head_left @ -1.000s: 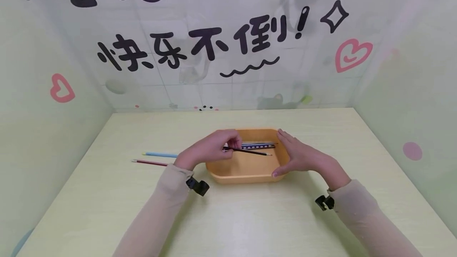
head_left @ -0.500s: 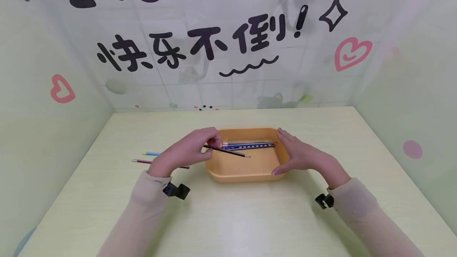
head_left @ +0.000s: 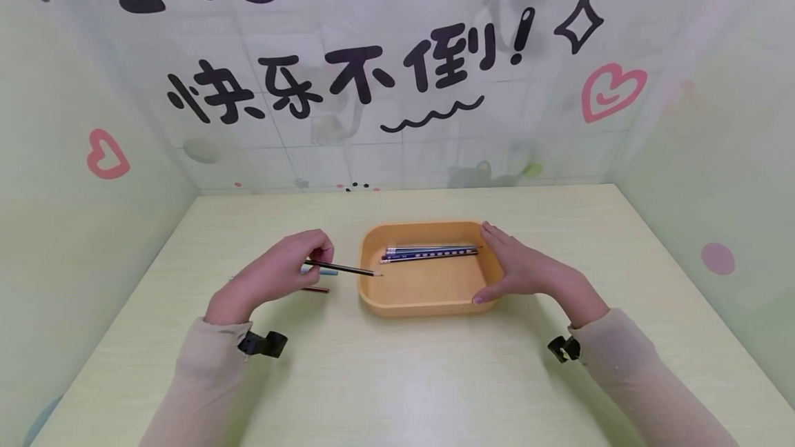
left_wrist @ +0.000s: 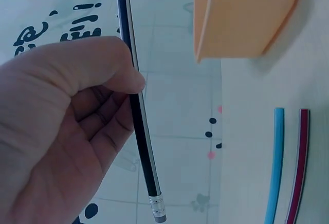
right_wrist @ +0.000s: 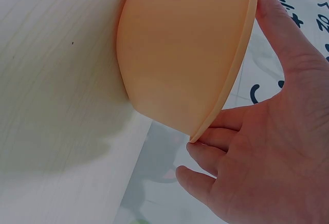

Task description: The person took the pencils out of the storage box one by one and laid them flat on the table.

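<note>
My left hand (head_left: 279, 267) pinches a black pencil (head_left: 348, 269) between thumb and fingers, left of an orange tray (head_left: 428, 310). The pencil's sharpened tip points right, over the tray's left rim; its eraser end (left_wrist: 158, 208) shows in the left wrist view. On the table under the left hand lie a light blue pencil (left_wrist: 276, 157) and a dark red pencil (left_wrist: 298, 162), partly hidden in the head view. The right hand (head_left: 524, 267) grips the tray's right end, thumb at the front rim and fingers at the back. Several pencils (head_left: 428, 254) lie inside the tray.
The pale wood table (head_left: 404, 378) is bounded by a back wall (head_left: 348, 157) with black lettering and by side walls at left and right. Small black cameras (head_left: 263, 344) are strapped to both wrists.
My left hand has moved left out of the tray, carrying the black pencil with it. The right hand and the tray have stayed in place.
</note>
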Demonstrator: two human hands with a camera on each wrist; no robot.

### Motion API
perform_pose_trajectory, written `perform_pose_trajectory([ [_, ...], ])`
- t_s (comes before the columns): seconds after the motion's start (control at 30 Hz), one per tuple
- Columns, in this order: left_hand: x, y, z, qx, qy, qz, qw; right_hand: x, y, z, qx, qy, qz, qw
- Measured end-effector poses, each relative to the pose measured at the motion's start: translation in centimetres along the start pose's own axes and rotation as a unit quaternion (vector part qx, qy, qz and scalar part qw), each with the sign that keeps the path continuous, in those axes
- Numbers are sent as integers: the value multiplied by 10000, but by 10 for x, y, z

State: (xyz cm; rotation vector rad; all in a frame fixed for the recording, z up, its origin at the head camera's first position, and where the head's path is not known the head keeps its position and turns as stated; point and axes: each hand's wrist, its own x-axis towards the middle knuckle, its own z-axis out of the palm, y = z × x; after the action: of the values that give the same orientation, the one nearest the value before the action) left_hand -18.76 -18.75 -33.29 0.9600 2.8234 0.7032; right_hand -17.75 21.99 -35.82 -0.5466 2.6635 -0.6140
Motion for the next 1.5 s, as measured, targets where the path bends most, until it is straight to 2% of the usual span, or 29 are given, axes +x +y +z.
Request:
perform_pose_trajectory([
  [0.3, -25, -31, 2, 312, -21, -305, 9990, -1, -1, -1, 13, 2, -28, 10000],
  [0.47, -40, -46, 4, 410, -188, -657, 9968, 1, -1, 0, 28, -2, -50, 10000],
  [0.67, -54, -66, 9, 688, -322, -912, 9929, -1, -3, -1, 42, -32, -32, 10000],
  [0.83, -63, -82, 15, 642, -517, -1203, 9893, -1, -3, -1, 41, -33, -10, 10000],
  [0.97, -70, -95, 20, 555, -576, -1302, 9882, -1, -3, -1, 64, -4, -93, 9999],
  [1.13, -73, -103, 21, 569, -600, -1310, 9879, -1, -3, 1, 102, -25, -51, 9999],
  [1.5, -66, -102, 20, 701, -662, -1305, 9868, 1, -1, 1, 44, -17, 3, 10000],
])
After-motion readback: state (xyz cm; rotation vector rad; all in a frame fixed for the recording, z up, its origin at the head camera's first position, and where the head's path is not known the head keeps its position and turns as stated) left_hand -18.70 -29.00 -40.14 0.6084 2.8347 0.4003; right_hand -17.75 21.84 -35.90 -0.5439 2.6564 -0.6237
